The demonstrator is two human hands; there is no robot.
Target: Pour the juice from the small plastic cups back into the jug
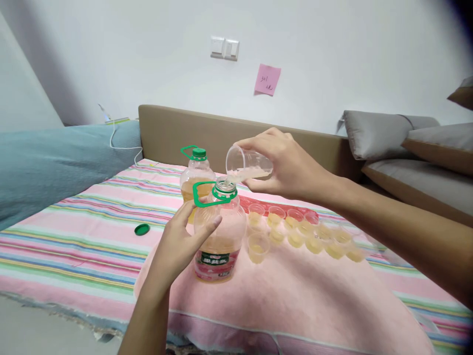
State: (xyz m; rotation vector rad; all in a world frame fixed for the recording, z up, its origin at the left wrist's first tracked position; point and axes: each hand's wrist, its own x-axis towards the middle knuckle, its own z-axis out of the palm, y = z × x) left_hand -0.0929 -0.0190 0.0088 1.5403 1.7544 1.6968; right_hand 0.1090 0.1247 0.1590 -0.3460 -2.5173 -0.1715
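Note:
My right hand (286, 165) grips a small clear plastic cup (248, 164), tipped on its side with its rim at the open mouth of a large clear bottle (220, 231). Pale yellow liquid lies along the cup's lower side. The bottle has a green handle ring, a pink label and yellow liquid in its lower part. My left hand (181, 241) steadies the bottle from the left, fingers on its shoulder. A second, capped bottle (195, 172) stands just behind. Several small cups (303, 234) of yellow liquid sit in rows to the right.
A loose green cap (142, 229) lies on the striped pink cloth (92, 227) left of the bottles. A pink towel (295, 296) lies under the bottle and cups. A tan headboard (173, 130) runs behind, a blue blanket (44, 162) lies at the left, and grey cushions (399, 143) at the right.

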